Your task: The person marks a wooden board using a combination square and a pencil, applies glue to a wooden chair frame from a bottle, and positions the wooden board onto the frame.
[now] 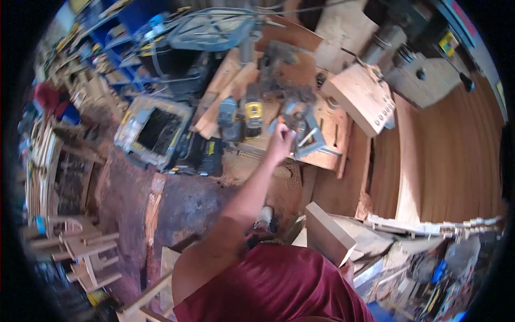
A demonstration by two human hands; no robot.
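Note:
My left hand (280,144) reaches over the workbench to a grey-blue tray (316,145) of small items. Its fingers are closed at a small dark thing with an orange part (289,121), too blurred to name. Left of this hand, a yellow-and-black cordless tool (253,114) and a blue cordless drill (227,114) stand side by side on the bench. Low at my right side, my right hand (347,270) grips a thick wooden board (328,233) by its lower end. The board is tilted, and my body partly hides that hand.
A wooden block with a row of holes (362,99) lies under a drill press (383,45). An open toolbox (123,126) is on the left. Stacked boards (445,161) fill the right. Wooden stools (88,255) stand lower left, and offcuts (397,268) lie lower right.

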